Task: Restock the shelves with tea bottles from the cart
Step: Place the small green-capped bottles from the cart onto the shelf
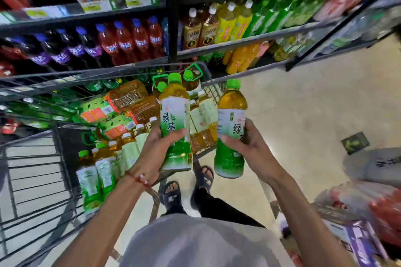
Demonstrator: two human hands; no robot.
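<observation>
Above the cart's [207, 84] near edge, the left hand [155, 154] and right hand [251, 147] each grip one of two green-capped tea bottles [175, 119], fingers curled around them

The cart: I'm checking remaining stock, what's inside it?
Upright green-capped and white-capped tea bottles, big amber bottles lying on their sides, and green-handled jugs. The left hand and its bottle cover some; anything underneath is hidden.

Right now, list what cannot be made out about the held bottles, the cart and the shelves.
All in the head view:
Left bottle: left hand covers part of its label.
Right bottle: right hand hides part of its label.
Shelf price tags: blurred, unreadable.
Cart: left side cut off by the frame edge.
</observation>
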